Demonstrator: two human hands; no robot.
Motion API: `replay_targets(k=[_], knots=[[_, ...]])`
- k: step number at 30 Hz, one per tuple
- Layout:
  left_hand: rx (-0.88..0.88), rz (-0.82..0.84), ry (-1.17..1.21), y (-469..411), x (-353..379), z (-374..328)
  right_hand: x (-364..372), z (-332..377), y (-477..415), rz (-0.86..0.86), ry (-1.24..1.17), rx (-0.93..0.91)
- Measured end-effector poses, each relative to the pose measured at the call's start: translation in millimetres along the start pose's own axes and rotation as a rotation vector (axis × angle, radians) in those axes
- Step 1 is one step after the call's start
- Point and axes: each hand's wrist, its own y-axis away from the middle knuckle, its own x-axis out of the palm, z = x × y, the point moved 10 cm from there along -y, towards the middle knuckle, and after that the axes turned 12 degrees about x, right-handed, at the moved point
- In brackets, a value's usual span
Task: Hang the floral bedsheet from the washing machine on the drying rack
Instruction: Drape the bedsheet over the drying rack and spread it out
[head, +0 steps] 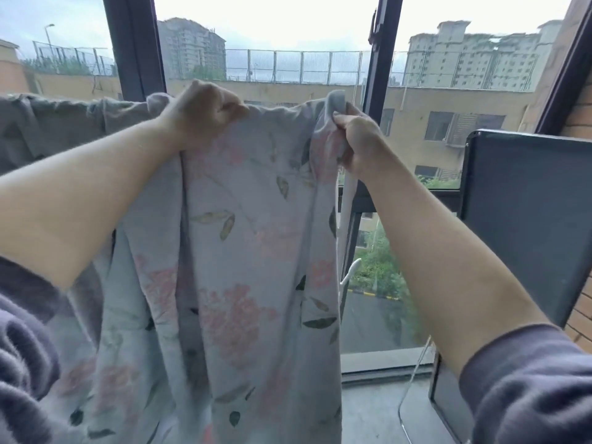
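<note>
The floral bedsheet [243,238], pale blue-grey with pink flowers and dark leaves, hangs in long folds in front of the window, its top edge stretched level from the far left to the centre. My left hand [205,107] grips that top edge with curled fingers. My right hand [358,139] grips a bunched fold at the sheet's right end, a little lower. The rack bar under the top edge is hidden by the cloth. A white rod [347,200] shows just right of the sheet.
A dark window frame [137,43] and an open window sash [381,52] stand behind the sheet. A dark flat panel [525,219] rises at the right beside a brick wall [583,315]. A white cord [413,379] trails across the grey floor.
</note>
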Motion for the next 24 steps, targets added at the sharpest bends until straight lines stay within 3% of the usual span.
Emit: replay_targets(k=[4, 8, 12, 17, 21, 23, 24], knots=[[-0.077, -0.067, -0.014, -3, -6, 8, -10, -6, -3, -0.067, 0.037, 0.002], [-0.334, -0.211, -0.027, -1, -11, 38, -24, -3, -4, -0.207, 0.119, -0.065], [-0.238, 0.042, -0.074, -11, 7, 26, -28, -4, -1, -0.245, 0.384, -0.073], [-0.159, 0.048, -0.046, 3, 4, 17, -25, -19, -7, -0.136, 0.222, 0.050], [-0.254, -0.186, -0.032, 2, -23, 30, -13, -3, -10, -0.068, 0.088, 0.003], [-0.369, -0.212, -0.064, 2, -28, 37, -18, 9, -13, -0.173, 0.237, -0.018], [-0.394, -0.143, -0.104, -1, -22, 38, -23, 13, -14, -0.266, 0.420, -0.010]])
